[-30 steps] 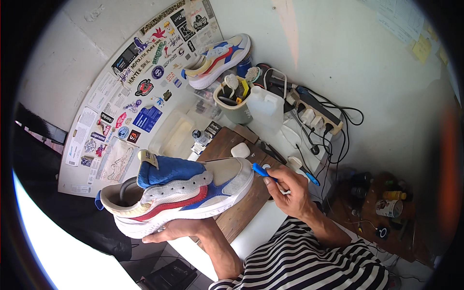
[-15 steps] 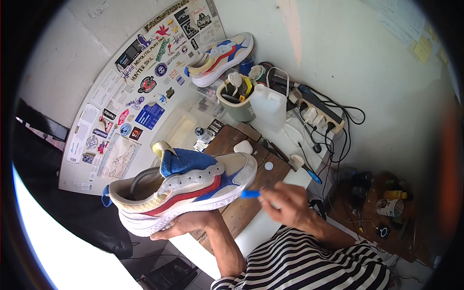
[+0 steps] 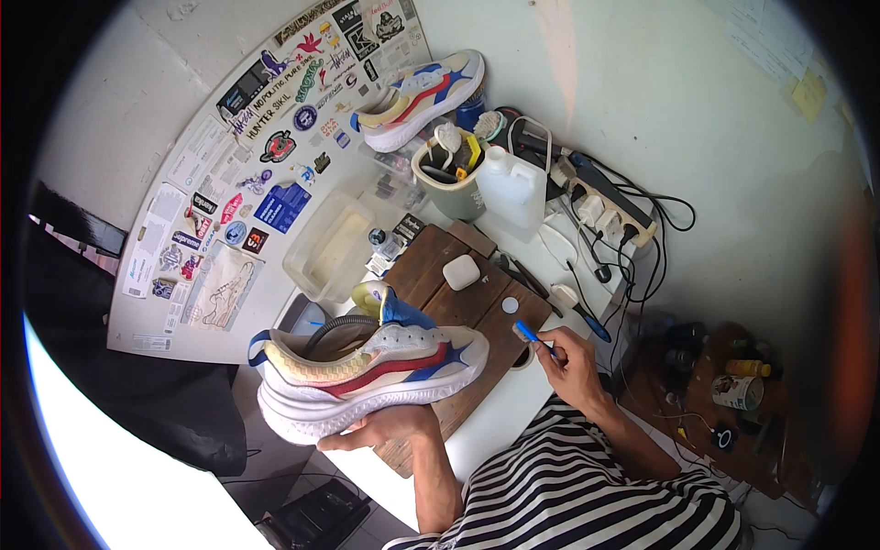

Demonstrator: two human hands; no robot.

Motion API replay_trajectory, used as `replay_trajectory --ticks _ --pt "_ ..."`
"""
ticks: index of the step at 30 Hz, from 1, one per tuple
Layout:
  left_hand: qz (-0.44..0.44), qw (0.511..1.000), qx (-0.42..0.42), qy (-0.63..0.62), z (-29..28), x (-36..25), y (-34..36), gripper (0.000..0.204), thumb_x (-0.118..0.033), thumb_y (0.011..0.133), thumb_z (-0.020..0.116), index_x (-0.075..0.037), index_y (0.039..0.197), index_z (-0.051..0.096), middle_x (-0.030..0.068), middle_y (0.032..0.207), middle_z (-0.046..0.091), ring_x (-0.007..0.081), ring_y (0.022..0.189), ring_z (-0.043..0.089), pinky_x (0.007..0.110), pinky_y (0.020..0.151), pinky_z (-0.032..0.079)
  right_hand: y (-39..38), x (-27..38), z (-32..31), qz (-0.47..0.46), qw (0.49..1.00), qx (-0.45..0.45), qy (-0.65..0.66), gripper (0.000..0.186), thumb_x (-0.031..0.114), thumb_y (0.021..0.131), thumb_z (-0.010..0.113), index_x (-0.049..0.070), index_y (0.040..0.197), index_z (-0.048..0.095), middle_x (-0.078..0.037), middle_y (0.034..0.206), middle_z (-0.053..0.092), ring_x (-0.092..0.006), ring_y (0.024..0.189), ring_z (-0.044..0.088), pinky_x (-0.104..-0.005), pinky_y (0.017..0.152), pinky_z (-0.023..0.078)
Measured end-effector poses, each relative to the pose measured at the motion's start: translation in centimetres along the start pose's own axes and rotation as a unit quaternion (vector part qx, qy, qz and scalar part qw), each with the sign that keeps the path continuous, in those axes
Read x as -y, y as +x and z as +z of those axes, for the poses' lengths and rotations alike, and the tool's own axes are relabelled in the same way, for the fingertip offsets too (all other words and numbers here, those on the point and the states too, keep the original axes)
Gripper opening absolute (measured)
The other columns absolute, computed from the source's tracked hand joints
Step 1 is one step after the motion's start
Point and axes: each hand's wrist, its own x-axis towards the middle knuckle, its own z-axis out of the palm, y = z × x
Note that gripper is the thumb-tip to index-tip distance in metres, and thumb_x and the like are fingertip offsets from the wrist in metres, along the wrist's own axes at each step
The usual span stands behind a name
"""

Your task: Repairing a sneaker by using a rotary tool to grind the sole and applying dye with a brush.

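A white sneaker [image 3: 417, 376] with red, blue and cream panels and a coiled metal insert rests on my left hand [image 3: 394, 426], which grips it from beneath, thumb and fingers partly hidden by the sole. My right hand [image 3: 573, 367] pinches a small blue brush [image 3: 527, 332] just beyond the toe, apart from the shoe. Under both stands a wooden board [image 3: 431, 264] bearing a white rounded-square case [image 3: 461, 272] and a small white disc [image 3: 510, 305].
A second sneaker [image 3: 422, 101] sits high at the back, above a tool bucket [image 3: 435, 197], a white jug [image 3: 509, 206] and a translucent tray [image 3: 325, 247]. Corded power strips [image 3: 605, 215] lie right. A sticker-covered board [image 3: 156, 321] stands left; a cluttered brown shelf [image 3: 678, 403] is lower right.
The sneaker in my left hand has shifted right, its toe lower. My right hand has moved away from the toe, a little rightward, still holding the brush.
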Motion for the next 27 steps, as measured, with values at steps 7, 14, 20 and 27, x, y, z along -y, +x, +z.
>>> replay_trajectory --ticks 7,14,20,27 --pt "0.034 0.996 -0.007 0.085 -3.0 3.5 -0.7 0.099 -0.08 0.103 0.027 -0.003 0.165 0.02 0.0205 0.167 0.031 0.036 0.153 0.037 0.049 0.127 0.036 -0.4 2.4 1.2 -0.003 0.999 -0.011 0.045 0.02 0.0 0.097 0.071 0.001 0.116 0.067 -0.011 0.102 0.058 -0.0132 0.067 0.054 -0.0296 0.053 0.041" --pt "0.012 0.998 -0.032 0.046 -2.6 3.5 -0.8 0.105 -0.083 0.101 0.029 0.003 0.161 0.026 0.0214 0.165 0.032 0.0329 0.15 0.039 0.048 0.125 0.037 -1.3 -0.1 1.9 0.002 1.0 0.03 -0.005 0.017 -0.003 0.096 0.07 -0.002 0.113 0.068 -0.013 0.096 0.062 -0.0219 0.071 0.063 -0.0307 0.057 0.051" --pt "-0.032 0.998 -0.006 0.05 -4.5 4.0 0.1 0.104 -0.085 0.1 0.026 -0.001 0.162 0.025 0.0182 0.165 0.034 0.0332 0.152 0.039 0.049 0.127 0.036 -0.5 5.2 1.2 -0.087 0.991 0.034 0.099 0.023 -0.003 0.094 0.073 -0.001 0.116 0.069 -0.013 0.098 0.063 -0.0183 0.065 0.059 -0.0304 0.057 0.048" --pt "-0.024 0.999 -0.023 0.029 -5.0 3.8 0.6 0.104 -0.083 0.101 0.027 -0.001 0.164 0.021 0.0185 0.168 0.029 0.0338 0.154 0.036 0.05 0.127 0.035 -0.2 4.1 0.7 -0.041 0.998 0.024 0.028 0.022 0.003 0.095 0.073 0.002 0.117 0.07 -0.015 0.104 0.066 -0.0274 0.079 0.074 -0.0371 0.066 0.061"
